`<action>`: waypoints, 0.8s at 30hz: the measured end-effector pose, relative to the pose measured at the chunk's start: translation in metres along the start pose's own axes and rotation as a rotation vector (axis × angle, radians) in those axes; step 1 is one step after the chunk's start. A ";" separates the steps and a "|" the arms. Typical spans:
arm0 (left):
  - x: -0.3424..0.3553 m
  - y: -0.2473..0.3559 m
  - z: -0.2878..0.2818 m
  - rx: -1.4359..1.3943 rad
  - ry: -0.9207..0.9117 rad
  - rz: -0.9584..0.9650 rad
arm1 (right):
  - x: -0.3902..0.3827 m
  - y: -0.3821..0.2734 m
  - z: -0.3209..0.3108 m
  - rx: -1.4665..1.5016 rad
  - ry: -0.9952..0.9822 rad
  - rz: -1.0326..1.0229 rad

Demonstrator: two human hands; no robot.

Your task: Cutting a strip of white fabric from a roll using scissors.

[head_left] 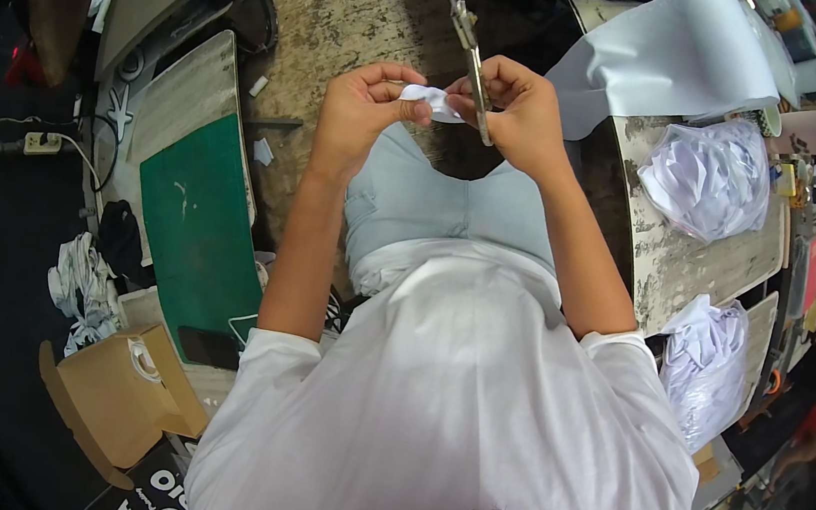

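In front of my lap, my left hand (369, 110) pinches a small crumpled white piece, likely cloth (433, 103), between thumb and fingers. My right hand (517, 114) is closed at the other end of that piece. A pair of metal scissors (466, 35) also sits in the right hand, its handle passing by the fingers and its blades pointing away from me. Part of the white piece is hidden behind the fingertips.
Left stands a table with a green mat (200, 221); nearer lies an open cardboard box (125, 394). On the right, a white sheet (672, 58) drapes over a worn table (687, 277), beside plastic bags of white material (714, 174). A power socket (41, 144) is at far left.
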State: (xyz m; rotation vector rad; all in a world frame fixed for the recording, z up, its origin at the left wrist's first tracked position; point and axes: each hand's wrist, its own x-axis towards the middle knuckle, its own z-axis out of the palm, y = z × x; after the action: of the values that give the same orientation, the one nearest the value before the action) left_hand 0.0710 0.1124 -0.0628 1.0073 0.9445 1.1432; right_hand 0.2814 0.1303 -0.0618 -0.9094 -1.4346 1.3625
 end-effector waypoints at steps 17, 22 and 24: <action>-0.001 -0.007 0.017 0.551 0.100 0.285 | 0.008 0.005 -0.010 0.088 0.167 0.185; 0.001 -0.005 0.030 0.642 0.092 0.252 | 0.006 0.002 -0.009 0.137 0.088 0.182; 0.004 -0.003 0.027 0.627 0.114 0.178 | 0.009 0.000 -0.011 0.157 0.101 0.170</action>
State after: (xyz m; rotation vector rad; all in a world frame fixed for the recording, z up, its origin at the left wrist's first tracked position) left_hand 0.0981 0.1127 -0.0590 1.5648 1.3714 1.0767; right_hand 0.2887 0.1425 -0.0610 -1.0004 -1.1782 1.5095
